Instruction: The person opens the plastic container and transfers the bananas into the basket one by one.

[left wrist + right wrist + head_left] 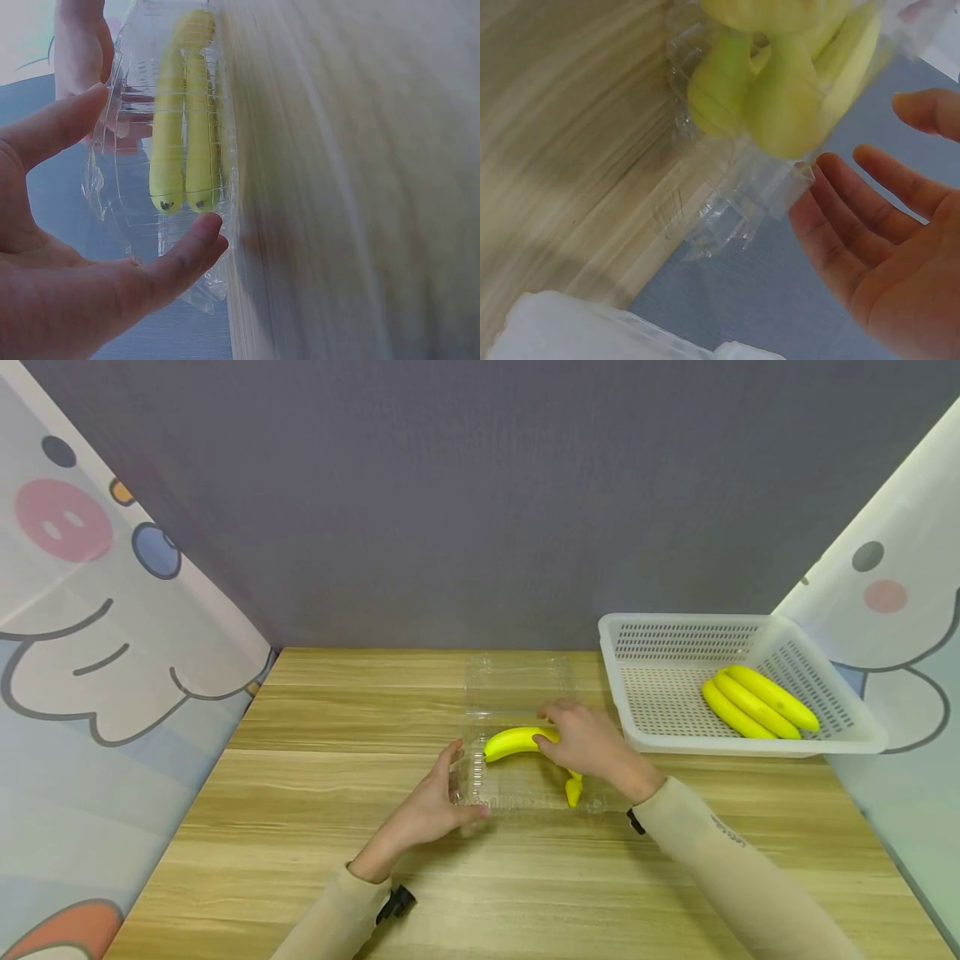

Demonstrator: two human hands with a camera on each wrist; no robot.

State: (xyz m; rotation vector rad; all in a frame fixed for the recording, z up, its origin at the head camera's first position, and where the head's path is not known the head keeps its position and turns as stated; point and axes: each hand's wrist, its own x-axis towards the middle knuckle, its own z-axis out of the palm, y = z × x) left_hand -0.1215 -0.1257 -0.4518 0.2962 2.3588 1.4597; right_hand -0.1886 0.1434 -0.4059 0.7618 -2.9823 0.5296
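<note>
A clear plastic clamshell box lies on the table with its lid folded back toward the wall. Yellow bananas lie in the box, and one banana shows plainly in the head view with a banana stem below it. At the box's left end my left hand grips the side, thumb in front and fingers behind. My right hand is above the box's right part, covering some of the fruit. In the right wrist view its fingers are spread beside the plastic, loosely bent.
A white perforated basket stands at the back right, with several bananas at its right end. Behind the wooden table rises a grey wall. Cartoon-printed panels flank both sides.
</note>
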